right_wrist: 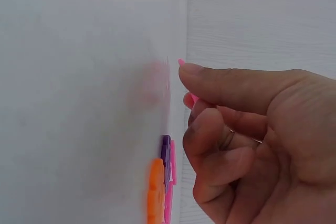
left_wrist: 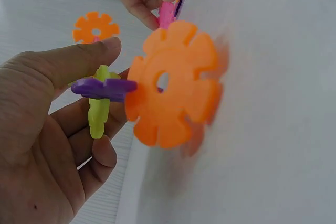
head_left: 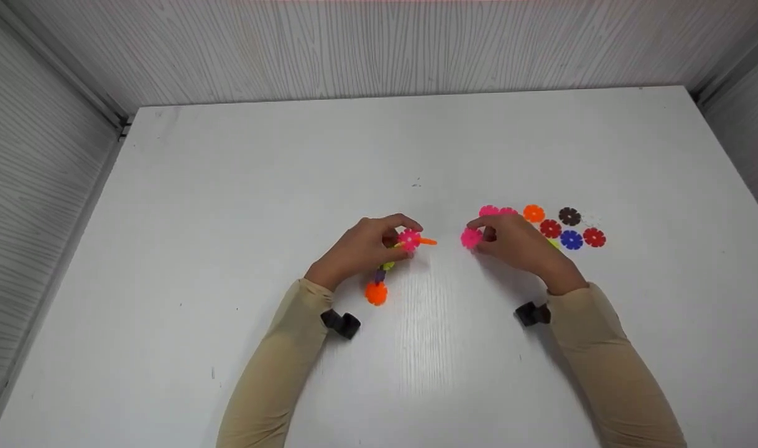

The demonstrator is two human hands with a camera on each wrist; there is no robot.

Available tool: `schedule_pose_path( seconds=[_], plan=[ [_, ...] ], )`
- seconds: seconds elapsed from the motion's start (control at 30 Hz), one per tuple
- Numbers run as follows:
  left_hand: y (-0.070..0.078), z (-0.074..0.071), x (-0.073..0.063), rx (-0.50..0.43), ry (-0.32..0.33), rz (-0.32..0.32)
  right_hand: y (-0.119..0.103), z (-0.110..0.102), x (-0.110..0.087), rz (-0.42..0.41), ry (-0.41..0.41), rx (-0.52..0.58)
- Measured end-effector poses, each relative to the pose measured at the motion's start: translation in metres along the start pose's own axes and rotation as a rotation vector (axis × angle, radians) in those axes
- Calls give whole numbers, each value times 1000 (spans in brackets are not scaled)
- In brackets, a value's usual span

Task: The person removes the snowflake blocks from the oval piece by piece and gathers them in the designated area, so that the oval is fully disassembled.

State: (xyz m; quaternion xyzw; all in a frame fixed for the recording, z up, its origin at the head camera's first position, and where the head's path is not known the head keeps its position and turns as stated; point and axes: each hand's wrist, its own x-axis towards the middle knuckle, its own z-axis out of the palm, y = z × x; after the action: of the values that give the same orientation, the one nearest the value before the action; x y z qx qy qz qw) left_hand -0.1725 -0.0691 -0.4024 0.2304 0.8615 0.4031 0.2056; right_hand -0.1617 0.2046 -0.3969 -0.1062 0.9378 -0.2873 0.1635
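My left hand pinches a chain of notched, flower-shaped plastic discs joined edge to edge. In it are a pink disc, a yellow-green disc, a purple disc and a large-looking orange disc at the near end. A second orange disc stands edge-on at the right end. Between thumb and fingers, my right hand holds a loose pink disc, apart from the chain. Its fingers hide most of that disc in the right wrist view.
Right of and behind the right hand lie several loose discs on the white table: orange, black, blue, red, pink and a pale one. Wood-grain panels stand around the table.
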Motion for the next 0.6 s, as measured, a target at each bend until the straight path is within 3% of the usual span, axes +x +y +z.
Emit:
schedule_pose_path(
  seconds=[0.33, 0.6],
  plan=[
    [1, 0, 0, 11, -4, -7, -1, 2, -1, 4, -29, -83],
    [-2, 1, 1, -8, 11, 6, -2, 1, -1, 7, -47, -47]
  ],
)
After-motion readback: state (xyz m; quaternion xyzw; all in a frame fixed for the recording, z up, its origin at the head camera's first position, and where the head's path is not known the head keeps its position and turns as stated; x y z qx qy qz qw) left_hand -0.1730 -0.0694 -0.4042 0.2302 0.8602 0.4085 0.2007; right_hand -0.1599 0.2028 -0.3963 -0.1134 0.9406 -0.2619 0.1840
